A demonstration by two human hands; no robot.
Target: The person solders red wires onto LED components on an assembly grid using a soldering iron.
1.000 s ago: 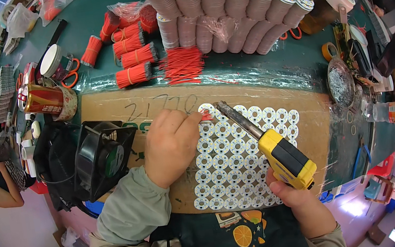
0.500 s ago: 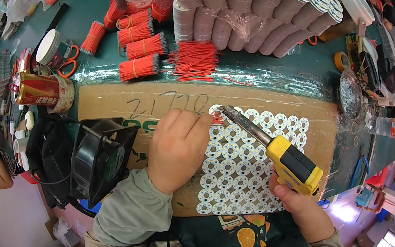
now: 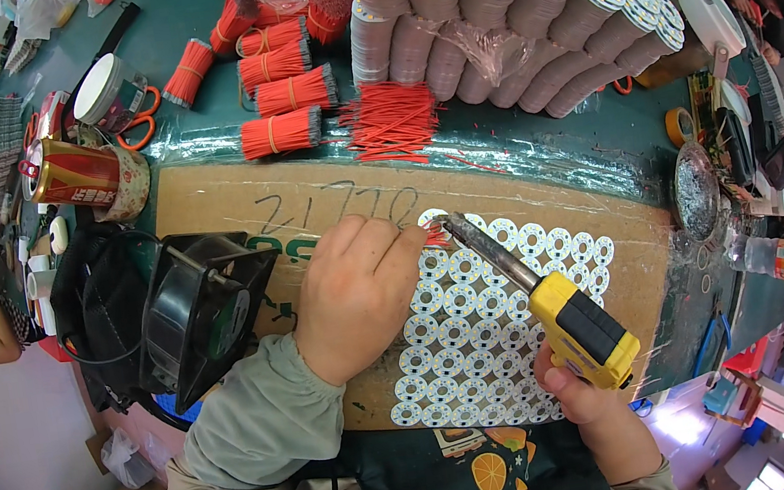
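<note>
My right hand (image 3: 584,398) grips a yellow and black soldering iron (image 3: 579,329) from below. The iron's metal tip points up and left, over the top row of a sheet of round white LED boards (image 3: 460,300). Close beside that tip, my left hand (image 3: 359,295) is closed in a pinch on short red wires (image 3: 436,236), whose ends show at the fingertips. Whether tip and wire touch is too small to tell. Under the boards lies a flat piece of cardboard (image 3: 204,193) with handwriting on it.
A black fan (image 3: 211,311) stands left of my left hand. Beyond the cardboard are loose red wires (image 3: 390,120), banded wire bundles (image 3: 281,132) and tall stacks of round boards (image 3: 503,4). A metal dish (image 3: 696,192) and plastic bottle (image 3: 776,255) lie right; a can (image 3: 72,175) stands left.
The whole view has shifted very slightly. Both hands, the soldering iron and the wires keep nearly the same places over the boards.
</note>
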